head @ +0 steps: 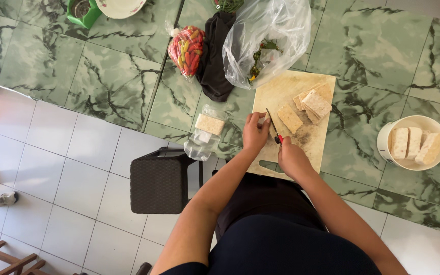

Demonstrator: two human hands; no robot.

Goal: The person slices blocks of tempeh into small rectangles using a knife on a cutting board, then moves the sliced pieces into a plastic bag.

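A pale wooden cutting board [281, 91] lies on the green marbled counter [373, 66]. My right hand [292, 157] grips a knife [273, 125] with a red handle, its blade pointing away over the board. My left hand [255, 132] pinches a small pale piece at the board's left edge, right beside the blade. A flat tan slab [290, 118] lies just right of the knife. Several more cut slabs [313, 104] are stacked at the board's far right.
A white bowl [384, 144] with three pale slabs stands at the right. A packaged slab [209, 125] in clear plastic lies left of the board. Behind are a bag of red chillies [186, 49], a dark cloth [218, 56] and a clear bag of greens [266, 40]. A dark stool [160, 181] stands on the floor.
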